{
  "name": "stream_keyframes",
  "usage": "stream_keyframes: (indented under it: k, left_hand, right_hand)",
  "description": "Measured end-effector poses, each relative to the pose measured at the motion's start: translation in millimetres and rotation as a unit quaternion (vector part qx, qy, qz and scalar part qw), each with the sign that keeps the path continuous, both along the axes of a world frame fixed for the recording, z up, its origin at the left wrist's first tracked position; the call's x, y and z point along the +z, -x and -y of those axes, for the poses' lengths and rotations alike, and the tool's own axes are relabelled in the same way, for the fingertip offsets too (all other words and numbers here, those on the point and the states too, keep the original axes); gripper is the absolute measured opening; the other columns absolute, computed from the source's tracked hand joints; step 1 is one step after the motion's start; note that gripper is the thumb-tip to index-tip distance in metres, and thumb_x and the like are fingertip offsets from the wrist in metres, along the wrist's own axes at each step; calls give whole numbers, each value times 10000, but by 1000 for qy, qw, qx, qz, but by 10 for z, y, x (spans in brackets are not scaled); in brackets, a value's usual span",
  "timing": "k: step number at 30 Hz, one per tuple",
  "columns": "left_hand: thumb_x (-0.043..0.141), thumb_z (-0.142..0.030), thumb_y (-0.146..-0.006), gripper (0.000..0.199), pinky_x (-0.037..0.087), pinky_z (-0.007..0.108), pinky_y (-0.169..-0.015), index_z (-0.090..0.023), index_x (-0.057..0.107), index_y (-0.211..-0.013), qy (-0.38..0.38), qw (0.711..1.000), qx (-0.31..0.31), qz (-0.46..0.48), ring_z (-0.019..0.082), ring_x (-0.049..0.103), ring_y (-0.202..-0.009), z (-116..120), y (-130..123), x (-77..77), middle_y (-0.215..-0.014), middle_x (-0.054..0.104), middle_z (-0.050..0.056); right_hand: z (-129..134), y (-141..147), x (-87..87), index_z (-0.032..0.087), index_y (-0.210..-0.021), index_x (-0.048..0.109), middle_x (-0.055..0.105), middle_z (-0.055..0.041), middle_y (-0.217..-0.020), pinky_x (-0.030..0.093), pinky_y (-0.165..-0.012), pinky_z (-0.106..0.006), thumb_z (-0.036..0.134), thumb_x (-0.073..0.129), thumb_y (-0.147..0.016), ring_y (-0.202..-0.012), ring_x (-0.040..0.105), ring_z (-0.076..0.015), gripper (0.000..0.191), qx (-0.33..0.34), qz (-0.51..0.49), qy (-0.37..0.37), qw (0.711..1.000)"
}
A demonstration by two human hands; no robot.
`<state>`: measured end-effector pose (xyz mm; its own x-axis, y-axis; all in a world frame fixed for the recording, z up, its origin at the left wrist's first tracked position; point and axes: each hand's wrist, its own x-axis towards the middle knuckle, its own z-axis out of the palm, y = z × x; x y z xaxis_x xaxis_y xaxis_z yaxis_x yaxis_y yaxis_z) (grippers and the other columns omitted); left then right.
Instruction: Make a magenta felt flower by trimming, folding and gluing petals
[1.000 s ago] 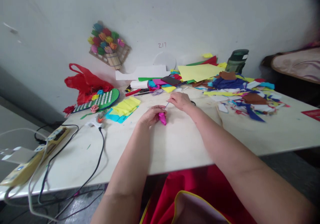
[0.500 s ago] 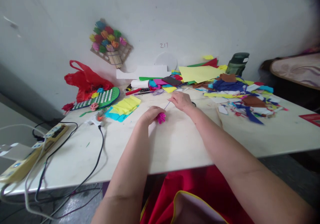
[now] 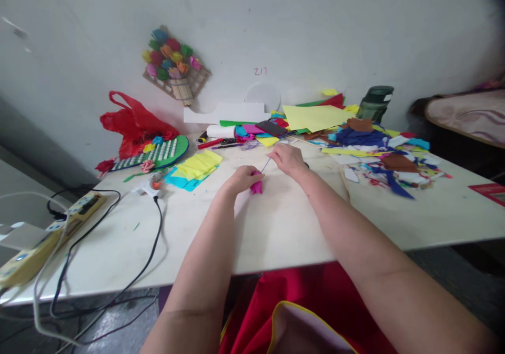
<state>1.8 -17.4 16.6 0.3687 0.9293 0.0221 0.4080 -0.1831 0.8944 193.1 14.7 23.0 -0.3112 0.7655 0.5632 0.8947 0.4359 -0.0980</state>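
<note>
Over the middle of the table, my left hand (image 3: pixel 241 179) is closed on a magenta paper flower (image 3: pixel 256 186), its thumb and fingers pinching the base. A thin dark stem (image 3: pixel 265 165) runs from the flower up and right to my right hand (image 3: pixel 288 158). That hand pinches the far end of the stem between thumb and fingertips. The flower's ruffled edge points down toward me, and part of it is hidden behind my left fingers.
Yellow paper sheets (image 3: pixel 199 164), a hot glue gun (image 3: pixel 150 185) and its cord lie left. A power strip (image 3: pixel 51 238) sits at the left edge. Coloured paper scraps (image 3: pixel 398 162) heap up at right, before a green bottle (image 3: pixel 374 103). A red plastic bag (image 3: pixel 132 122) stands far left.
The magenta flower has turned in my left fingers, and its ruffled edge looks more gathered. My right hand stays at the stem's end, almost in the same place.
</note>
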Motion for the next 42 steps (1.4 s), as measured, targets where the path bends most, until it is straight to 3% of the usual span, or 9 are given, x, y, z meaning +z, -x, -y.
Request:
stream_keyframes:
  k: [7,10,15,20,24,29,32,37,42]
  left_hand:
    - [707,-266,-723,153,425,235,-511,-127,660,-680,6,999,-17,41,125,550,-480,73,-9,74,-583,669,75]
    - [668,-275,-767,180,442,253,-522,-104,661,-713,68,992,-49,92,128,550,-478,101,-11,85,-605,671,102]
    - [722,-197,-687,126,436,212,-512,-85,687,-735,150,968,10,202,116,578,-513,41,22,12,-620,668,83]
    - [644,-183,-724,110,508,256,-598,-77,673,-734,179,937,33,298,180,663,-639,-5,46,-12,-748,711,133]
    - [583,-144,-742,102,517,259,-614,-76,655,-721,201,913,71,349,161,655,-610,-8,40,4,-753,710,127]
    - [623,-163,-735,73,504,253,-580,-93,642,-725,175,918,93,344,148,637,-566,-15,55,-4,-709,699,97]
    - [670,-187,-738,92,474,225,-537,-99,643,-748,156,923,101,336,124,619,-548,-19,60,-18,-741,706,93]
    - [666,-201,-766,106,448,212,-502,-107,625,-738,127,924,124,340,94,578,-508,-40,51,-48,-720,695,65]
    - [692,-208,-746,140,424,205,-495,-121,588,-710,114,917,153,349,88,552,-476,-87,60,-89,-608,646,33]
  right_hand:
    - [-47,-36,-33,174,-833,646,667,-84,-894,296,-645,-278,390,434,-931,-846,557,-193,319,10,-31,5,999]
    - [-64,-63,-64,187,-796,657,676,-49,-844,304,-628,-260,388,487,-901,-780,557,-166,284,13,-53,66,996]
    - [-104,-175,-119,187,-760,674,674,-24,-771,346,-620,-238,359,537,-861,-724,555,-146,242,2,-105,170,980]
    - [-149,-331,-103,193,-892,695,680,-67,-1035,422,-724,-259,264,498,-857,-914,595,-178,213,-91,-160,121,975]
    - [-147,-362,-26,217,-964,703,676,-101,-1084,452,-733,-309,244,469,-860,-942,618,-222,258,-200,-110,166,959]
    - [-127,-306,44,175,-1066,702,670,-178,-1098,482,-727,-350,247,579,-798,-994,636,-283,304,-263,-10,248,932]
    - [-121,-284,35,150,-1108,690,662,-200,-1093,498,-717,-354,243,639,-747,-990,641,-299,376,-266,15,253,930]
    - [-117,-300,14,104,-1125,674,649,-232,-1097,509,-749,-363,210,684,-697,-1002,642,-319,442,-264,8,256,930]
    - [-123,-342,16,121,-1057,699,667,-223,-982,507,-773,-393,340,726,-691,-963,652,-328,427,-253,-25,248,935]
